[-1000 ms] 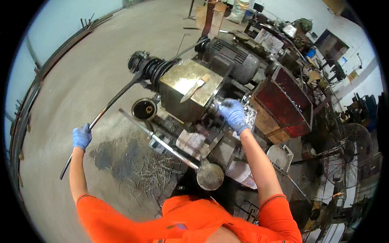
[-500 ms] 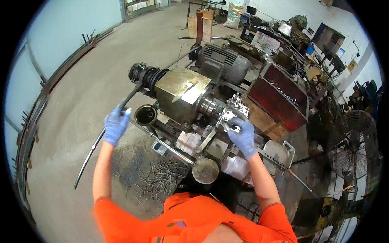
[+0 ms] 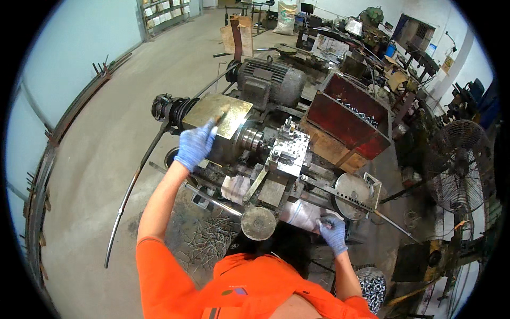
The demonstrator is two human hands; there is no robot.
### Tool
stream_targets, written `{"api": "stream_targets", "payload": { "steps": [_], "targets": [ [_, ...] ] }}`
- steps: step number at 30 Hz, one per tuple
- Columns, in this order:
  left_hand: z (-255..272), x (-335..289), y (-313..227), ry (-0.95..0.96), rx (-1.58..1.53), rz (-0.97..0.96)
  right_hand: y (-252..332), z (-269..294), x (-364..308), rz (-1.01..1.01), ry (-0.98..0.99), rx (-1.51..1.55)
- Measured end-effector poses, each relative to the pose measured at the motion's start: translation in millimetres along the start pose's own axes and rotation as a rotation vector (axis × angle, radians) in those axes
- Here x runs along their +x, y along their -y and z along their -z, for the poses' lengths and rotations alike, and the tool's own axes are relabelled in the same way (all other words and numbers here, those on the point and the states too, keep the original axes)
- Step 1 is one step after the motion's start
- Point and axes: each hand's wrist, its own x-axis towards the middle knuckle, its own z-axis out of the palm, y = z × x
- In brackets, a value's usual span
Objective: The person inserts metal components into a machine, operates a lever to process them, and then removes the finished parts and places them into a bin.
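Observation:
My left hand (image 3: 194, 145), in a blue knit glove, reaches over the brass-coloured gearbox housing (image 3: 226, 103). Its fingers close around the handle end of a small brush (image 3: 221, 114) lying on top, and they hide that end. My right hand (image 3: 333, 235), gloved alike, is low on the right beside a pale cloth or paper sheet (image 3: 302, 212). Its fingers are curled together; whatever is between the fingertips is too small to name. Between the hands are the steel spindle chuck (image 3: 251, 139) and the metal tool block (image 3: 290, 151), with no hand on them.
A long bent lever (image 3: 134, 183) slants down at left. Behind the housing stands an electric motor (image 3: 271, 82). Right of it is a red bin (image 3: 345, 119) holding small metal parts. More parts fill a container (image 3: 373, 287) at lower right. A fan (image 3: 459, 165) stands far right.
My left hand has left the lever and moved right, onto the brush on the housing. My right hand has come away from the tool block, down toward me. The view has shifted slightly.

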Motion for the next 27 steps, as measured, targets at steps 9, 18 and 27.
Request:
{"api": "stream_targets", "payload": {
  "steps": [9,18,27],
  "targets": [
    [-2,79,15,0.335,0.168,0.234,38,-9,2,0.210,-0.001,0.103],
    [12,48,-83,0.276,-0.279,-0.089,29,-1,-16,0.099,0.068,0.086],
    [-21,-5,-118,0.312,-0.295,-0.006,19,8,-22,0.055,0.100,0.027]
  ]
}}
